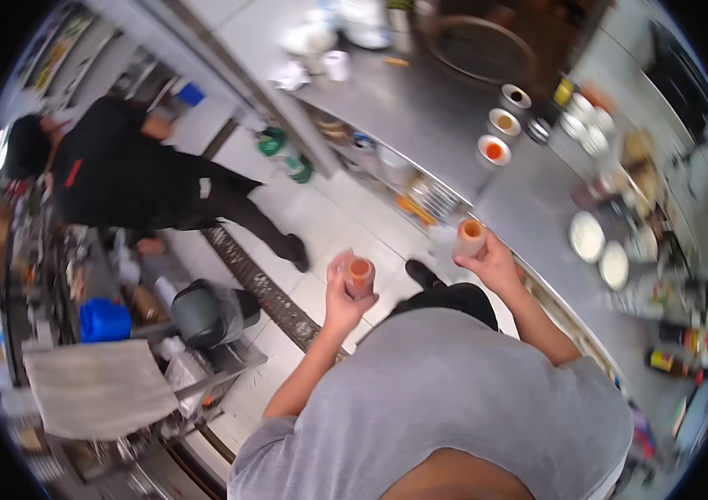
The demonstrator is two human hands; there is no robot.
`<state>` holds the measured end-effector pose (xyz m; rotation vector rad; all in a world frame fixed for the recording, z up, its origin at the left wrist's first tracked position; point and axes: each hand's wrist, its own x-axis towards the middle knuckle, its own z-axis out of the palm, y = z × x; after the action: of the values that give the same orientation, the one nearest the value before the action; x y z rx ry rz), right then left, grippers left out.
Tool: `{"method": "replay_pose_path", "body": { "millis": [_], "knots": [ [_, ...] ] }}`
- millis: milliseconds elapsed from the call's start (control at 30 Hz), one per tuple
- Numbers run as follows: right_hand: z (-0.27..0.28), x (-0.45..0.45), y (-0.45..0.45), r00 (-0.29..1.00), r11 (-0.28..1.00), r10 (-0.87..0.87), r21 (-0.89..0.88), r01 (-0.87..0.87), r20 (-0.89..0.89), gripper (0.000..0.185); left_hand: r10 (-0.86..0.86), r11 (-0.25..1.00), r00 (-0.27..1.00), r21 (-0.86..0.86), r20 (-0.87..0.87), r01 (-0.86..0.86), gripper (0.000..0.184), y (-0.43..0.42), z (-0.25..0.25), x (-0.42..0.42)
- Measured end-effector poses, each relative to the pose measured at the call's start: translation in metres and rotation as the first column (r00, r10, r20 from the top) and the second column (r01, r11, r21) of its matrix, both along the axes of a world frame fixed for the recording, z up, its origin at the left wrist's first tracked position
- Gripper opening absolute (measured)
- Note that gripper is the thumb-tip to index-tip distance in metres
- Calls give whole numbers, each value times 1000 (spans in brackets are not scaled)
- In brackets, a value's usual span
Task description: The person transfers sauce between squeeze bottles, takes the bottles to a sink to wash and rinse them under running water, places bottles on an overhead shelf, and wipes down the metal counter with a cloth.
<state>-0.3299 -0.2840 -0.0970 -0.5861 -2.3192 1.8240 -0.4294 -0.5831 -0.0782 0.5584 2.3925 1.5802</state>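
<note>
It looks like a commercial kitchen: a long stainless-steel table (529, 218) runs from twelve to four o'clock, with sauce cups (494, 151) at one o'clock, condiment bottles (672, 363) at four, and a co-worker (125, 167) in black at ten, on tiled floor (354, 218).

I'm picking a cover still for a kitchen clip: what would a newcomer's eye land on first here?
Probably the two open cups with orange insides: the first cup in the left hand, the second cup in the right hand, near the steel counter. Next might come the person in dark clothes at picture left, then the three round containers in a row on the counter.
</note>
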Motion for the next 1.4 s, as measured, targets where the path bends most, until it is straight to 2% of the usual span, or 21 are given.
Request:
{"method": "replay_pose_path", "body": {
  "millis": [33, 133, 167, 267, 300, 400, 433, 533, 567, 667, 700, 800, 833, 900, 1000, 1100, 1133, 1200, 1300, 1400],
  "knots": [
    [2, 24, 6, 991, 987, -37, 163, 16, 128, 59, -64, 998, 998, -9, 23, 64, 62, 17, 6, 4],
    [12, 78, 21, 970, 966, -240, 111, 234, 46, 59, -215, 974, 976, 60, -31, 216, 62, 69, 1, 20],
    [19, 91, 29, 950, 941, -311, 155, 303, 34, 58, -254, 964, 964, 66, -78, 259, 59, 87, 4, 27],
    [5, 117, 61, 879, 860, -477, 219, 460, 27, 56, -378, 917, 925, 150, 30, 370, 63, 132, 13, 42],
    [5, 123, 72, 870, 855, -492, 206, 476, 34, 54, -413, 900, 909, 177, 60, 398, 62, 147, 15, 47],
    [-9, 140, 99, 860, 823, -503, 259, 506, -84, 53, -427, 883, 904, 196, -37, 425, 57, 187, 12, 63],
    [-21, 144, 111, 877, 859, -462, 180, 479, -130, 54, -416, 887, 908, 196, -55, 418, 59, 201, 10, 69],
    [-42, 157, 136, 924, 885, -381, 277, 375, -37, 55, -368, 896, 923, 221, -115, 385, 68, 245, -6, 90],
    [-47, 155, 142, 923, 868, -380, 320, 381, -69, 52, -343, 907, 933, 220, -107, 358, 72, 261, -15, 94],
    [-38, 134, 157, 931, 899, -279, 277, 339, -236, 48, -257, 935, 957, 218, -132, 280, 74, 310, -46, 96],
    [-22, 128, 158, 957, 896, -259, 337, 288, -129, 47, -176, 962, 971, 183, -162, 205, 76, 323, -54, 97],
    [-29, 114, 170, 966, 905, -244, 338, 258, -82, 47, 15, 971, 995, 239, -100, 10, 72, 342, -55, 101],
    [-36, 112, 173, 966, 922, -234, 290, 258, -113, 47, 34, 968, 994, 251, -100, -8, 72, 341, -52, 101],
    [-50, 114, 176, 959, 949, -227, 183, 257, -168, 47, 62, 963, 993, 267, -96, -34, 72, 323, -50, 103],
    [-44, 114, 174, 969, 957, -222, 167, 237, -105, 50, 106, 984, 976, 160, -192, -76, 73, 278, -58, 105],
    [-24, 97, 157, 988, 990, -120, 69, 126, -93, 53, 149, 988, 985, 42, -81, -146, 74, 228, -40, 114],
    [-17, 87, 148, 991, 998, -66, -22, 64, -119, 53, 198, 979, 979, 56, -42, -196, 75, 213, -38, 117],
    [-5, 64, 125, 983, 977, 48, -194, -83, -177, 54, 234, 971, 969, -30, -74, -237, 75, 185, -34, 120],
    [8, 22, 89, 946, 947, 232, -168, -273, -227, 54, 356, 934, 934, -21, 20, -356, 74, 150, -35, 115],
    [42, -26, 44, 877, 879, 474, -11, -477, -79, 52, 446, 894, 895, 46, 31, -447, 73, 119, -37, 94]
  ]
}}
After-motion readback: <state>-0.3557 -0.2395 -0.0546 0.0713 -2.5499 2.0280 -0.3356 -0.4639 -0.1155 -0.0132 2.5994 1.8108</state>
